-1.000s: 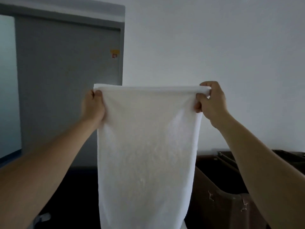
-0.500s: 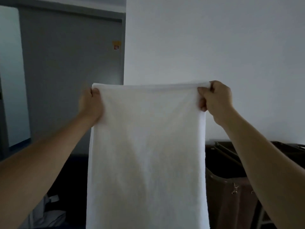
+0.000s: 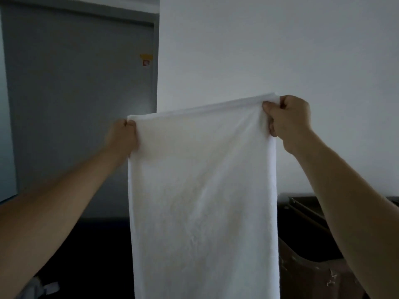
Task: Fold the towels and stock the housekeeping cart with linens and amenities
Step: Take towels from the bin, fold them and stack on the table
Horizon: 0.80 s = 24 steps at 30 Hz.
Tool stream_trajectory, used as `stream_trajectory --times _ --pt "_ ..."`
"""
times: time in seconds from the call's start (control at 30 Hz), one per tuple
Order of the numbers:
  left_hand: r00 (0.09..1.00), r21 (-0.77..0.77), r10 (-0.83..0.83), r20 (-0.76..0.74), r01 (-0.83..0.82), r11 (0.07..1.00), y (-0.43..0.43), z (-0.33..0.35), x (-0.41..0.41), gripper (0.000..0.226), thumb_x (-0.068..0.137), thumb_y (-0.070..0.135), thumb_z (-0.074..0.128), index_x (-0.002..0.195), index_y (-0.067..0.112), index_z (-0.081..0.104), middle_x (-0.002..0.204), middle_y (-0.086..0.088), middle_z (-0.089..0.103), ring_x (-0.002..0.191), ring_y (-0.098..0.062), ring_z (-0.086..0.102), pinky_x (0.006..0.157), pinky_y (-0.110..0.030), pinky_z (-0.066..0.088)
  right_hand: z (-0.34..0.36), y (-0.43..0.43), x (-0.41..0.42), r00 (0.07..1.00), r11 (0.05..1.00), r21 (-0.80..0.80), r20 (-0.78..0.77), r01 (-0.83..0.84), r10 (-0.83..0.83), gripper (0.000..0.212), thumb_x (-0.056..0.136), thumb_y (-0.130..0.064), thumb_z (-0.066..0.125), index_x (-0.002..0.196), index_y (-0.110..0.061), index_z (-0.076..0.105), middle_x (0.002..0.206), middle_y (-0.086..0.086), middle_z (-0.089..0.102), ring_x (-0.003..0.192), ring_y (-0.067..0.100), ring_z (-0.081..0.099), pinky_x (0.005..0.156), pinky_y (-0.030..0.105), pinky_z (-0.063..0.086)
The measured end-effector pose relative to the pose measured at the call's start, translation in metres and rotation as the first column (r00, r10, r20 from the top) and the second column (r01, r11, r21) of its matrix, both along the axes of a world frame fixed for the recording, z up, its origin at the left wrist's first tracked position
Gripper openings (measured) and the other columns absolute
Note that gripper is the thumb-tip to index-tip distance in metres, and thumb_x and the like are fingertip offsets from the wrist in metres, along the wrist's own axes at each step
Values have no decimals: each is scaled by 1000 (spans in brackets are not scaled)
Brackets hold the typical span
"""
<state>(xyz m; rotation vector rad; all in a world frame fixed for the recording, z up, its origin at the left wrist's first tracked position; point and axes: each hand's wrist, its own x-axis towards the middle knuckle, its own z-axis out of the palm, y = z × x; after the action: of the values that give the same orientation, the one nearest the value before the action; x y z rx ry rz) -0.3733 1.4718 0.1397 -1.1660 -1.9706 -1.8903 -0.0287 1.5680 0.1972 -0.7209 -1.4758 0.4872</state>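
A grey door point(image 3: 79, 104) fills the upper left of the frame. At centre left, the left hand point(image 3: 122, 137) pinches the towel's point(image 3: 200, 201) top corner. The white towel hangs down the middle to the bottom edge. At centre right, the right hand point(image 3: 289, 124) grips the higher corner. A dark cart point(image 3: 308, 244) sits lower right.

I can read no text anywhere. The small yellow-and-red sticker point(image 3: 146, 59) on the grey door point(image 3: 75, 104) is too blurred.
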Motion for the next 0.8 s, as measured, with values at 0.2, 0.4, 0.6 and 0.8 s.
stream_trajectory --times 0.2,0.4,0.6,0.8 --pt "1000 176 -19 -23 23 984 88 108 -33 28 103 26 34 109 10 56 84 -7 54 61 -16 47 35 -20 37 73 76 -57 972 999 51 -233 -2 13 13 91 -14 58 81 -19 51 71 -1 66 55 19 71 67 49 61" --pt "996 255 -37 -86 57 965 100 103 -58 19 102 28 37 100 19 53 74 9 47 62 -1 44 36 -6 33 55 96 -65 971 992 113 -228 -53 78 12 90 -14 59 85 -20 50 58 -21 66 61 17 71 78 56 58" --pt "990 268 -142 -21 142 953 61 33 -44 27 102 24 38 80 15 52 72 -1 49 66 -15 46 49 -20 36 -18 72 -48 974 991 81 -193 -107 121 10 87 -17 64 87 -23 56 66 -8 71 65 21 73 75 49 61" --pt "937 58 -326 123 321 945 -28 -108 1 28 105 25 42 104 5 62 96 -11 64 86 -19 61 76 -26 52 -151 38 17 993 976 -200 59 -88 101 8 91 -16 67 90 -12 61 57 5 68 49 20 63 52 34 56"
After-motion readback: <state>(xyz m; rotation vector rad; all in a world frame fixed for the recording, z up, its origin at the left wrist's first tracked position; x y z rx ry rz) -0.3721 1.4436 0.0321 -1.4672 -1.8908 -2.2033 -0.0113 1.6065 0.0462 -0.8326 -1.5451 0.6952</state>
